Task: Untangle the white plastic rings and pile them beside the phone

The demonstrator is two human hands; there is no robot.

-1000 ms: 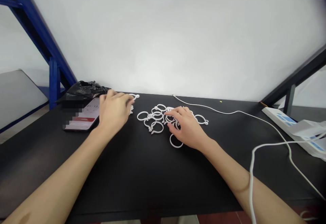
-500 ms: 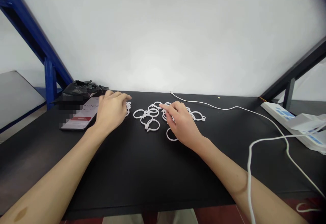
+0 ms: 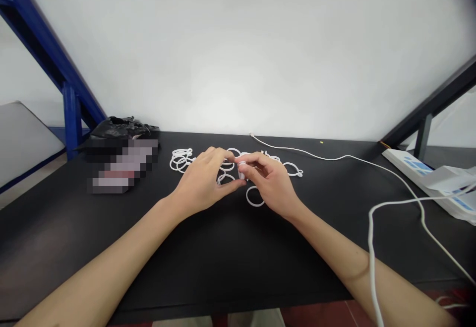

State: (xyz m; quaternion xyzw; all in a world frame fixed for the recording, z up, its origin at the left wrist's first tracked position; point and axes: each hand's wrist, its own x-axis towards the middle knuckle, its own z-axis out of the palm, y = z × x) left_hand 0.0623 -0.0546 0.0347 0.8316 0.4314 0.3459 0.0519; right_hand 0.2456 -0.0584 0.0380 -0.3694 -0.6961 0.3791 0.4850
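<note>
White plastic curtain rings with small eyelets lie in groups on the black table (image 3: pixel 208 257). Between thumb and curled fingers, my right hand (image 3: pixel 273 183) pinches a white curtain ring (image 3: pixel 241 172), seen nearly edge-on; I cannot tell whether it is one or a few together. My left hand (image 3: pixel 203 175) meets it from the left, its index fingertip at the upper end and thumb tip at the lower end. A single loose ring (image 3: pixel 255 196) lies just below my right hand. Other rings (image 3: pixel 225 164) are partly hidden behind both hands.
A small ring pile (image 3: pixel 181 160) lies left of my left hand, and one ring (image 3: pixel 293 169) to the right. A blurred-out phone (image 3: pixel 124 168) and black plastic bag (image 3: pixel 121 127) are at left. A white cable (image 3: pixel 372 247) crosses my right forearm; a white-blue box (image 3: pixel 424 173) stands right.
My left hand has moved right from beside the phone to meet my right hand, uncovering the left ring pile. My right hand has closed on white ring material and turned inward.
</note>
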